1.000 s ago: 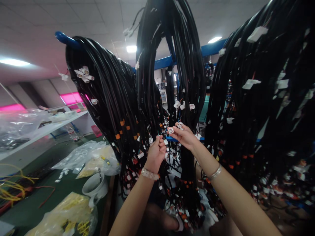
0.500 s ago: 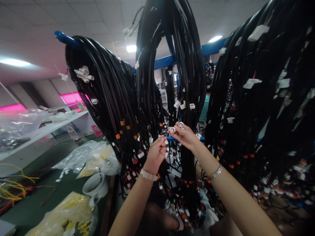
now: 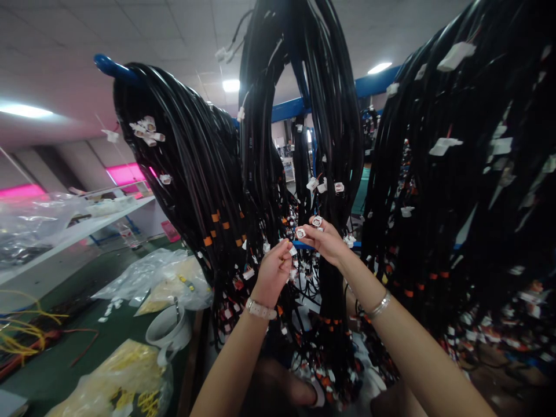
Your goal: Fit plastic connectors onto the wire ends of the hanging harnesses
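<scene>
White connector housing (image 3: 300,233) is clamped in the right hand (image 3: 329,240), roughly one o'clock from the left hand (image 3: 274,269). Left fingertips are together, can't tell on what. I'd hold that housing steady, face visible.

A wire-harness workshop is being indicated: thick black cable bundles (image 3: 186,156) with white connectors (image 3: 339,187) are being carried by a blue rack (image 3: 289,110). Along the right edge of a green tabletop (image 3: 115,327), a mug (image 3: 167,327) and plastic bags (image 3: 125,370) of small parts are being supported, while the room is being lit by ceiling lamps (image 3: 231,86).
</scene>
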### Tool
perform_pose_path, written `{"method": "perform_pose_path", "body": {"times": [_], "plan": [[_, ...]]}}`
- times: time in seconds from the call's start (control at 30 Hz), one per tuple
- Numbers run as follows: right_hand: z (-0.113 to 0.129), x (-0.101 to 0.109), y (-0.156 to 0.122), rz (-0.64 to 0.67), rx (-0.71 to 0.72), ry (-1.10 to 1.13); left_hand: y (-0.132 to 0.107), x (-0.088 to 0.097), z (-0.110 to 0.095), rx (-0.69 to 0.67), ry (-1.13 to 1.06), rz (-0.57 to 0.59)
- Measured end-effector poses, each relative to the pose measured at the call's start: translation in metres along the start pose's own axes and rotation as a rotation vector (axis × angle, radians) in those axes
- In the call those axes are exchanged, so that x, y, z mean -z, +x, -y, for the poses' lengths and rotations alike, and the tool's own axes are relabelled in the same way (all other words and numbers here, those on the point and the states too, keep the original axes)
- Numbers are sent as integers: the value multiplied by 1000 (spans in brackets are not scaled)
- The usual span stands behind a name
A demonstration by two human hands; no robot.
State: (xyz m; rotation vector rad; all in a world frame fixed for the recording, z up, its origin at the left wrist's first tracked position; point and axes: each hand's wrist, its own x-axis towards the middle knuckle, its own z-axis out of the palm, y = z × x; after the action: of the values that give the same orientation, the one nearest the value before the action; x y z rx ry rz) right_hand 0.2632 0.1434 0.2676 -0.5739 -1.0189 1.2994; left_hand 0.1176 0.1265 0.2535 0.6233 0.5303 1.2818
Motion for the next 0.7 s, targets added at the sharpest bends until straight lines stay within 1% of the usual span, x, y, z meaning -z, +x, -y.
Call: {"method": "perform_pose_path", "body": {"times": [0.2,0.4,0.57,0.7], "plan": [[1,-1,-1,-10,2,-8,-1,-1,0,-14,41,24],[4,-4,-4,-23,-8,-20,-4,-9,0,-114,116,64],[5,-6,-5,-23,-11,22,-6,-17,7,-203,210,23],[4,-7,-5,-27,2,46,-5,-22,14,-259,207,-7]]}}
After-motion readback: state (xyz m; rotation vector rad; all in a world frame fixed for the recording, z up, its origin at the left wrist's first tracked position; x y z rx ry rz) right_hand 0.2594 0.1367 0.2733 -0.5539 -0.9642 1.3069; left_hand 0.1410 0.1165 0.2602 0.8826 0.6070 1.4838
